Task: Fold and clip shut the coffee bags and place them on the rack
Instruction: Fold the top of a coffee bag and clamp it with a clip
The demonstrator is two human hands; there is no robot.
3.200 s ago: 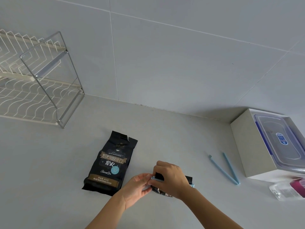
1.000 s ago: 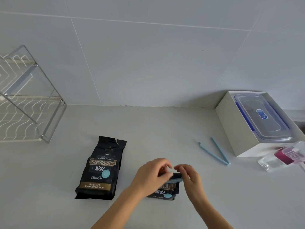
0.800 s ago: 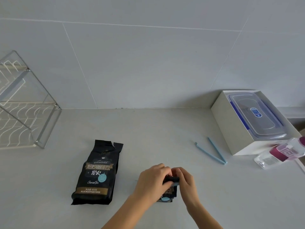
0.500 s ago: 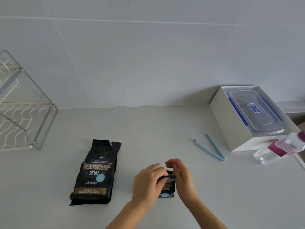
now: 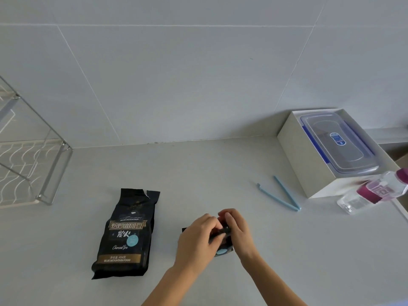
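We see both hands, left hand [image 5: 196, 237] and right hand [image 5: 239, 233], fingers pinched on the small glossy black coffee bag [image 5: 221, 250]. The clip's blue strip, seen earlier, is now hidden. Right of the bag lies a thin blue V-shaped clip [image 5: 284, 197].

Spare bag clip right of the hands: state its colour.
Light blue clip, head view.

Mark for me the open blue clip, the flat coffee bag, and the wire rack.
open blue clip [image 5: 278, 197], head view, on its longer arm.
flat coffee bag [image 5: 124, 235], head view, on the printed front label.
wire rack [image 5: 54, 171], head view, on the front metal post.
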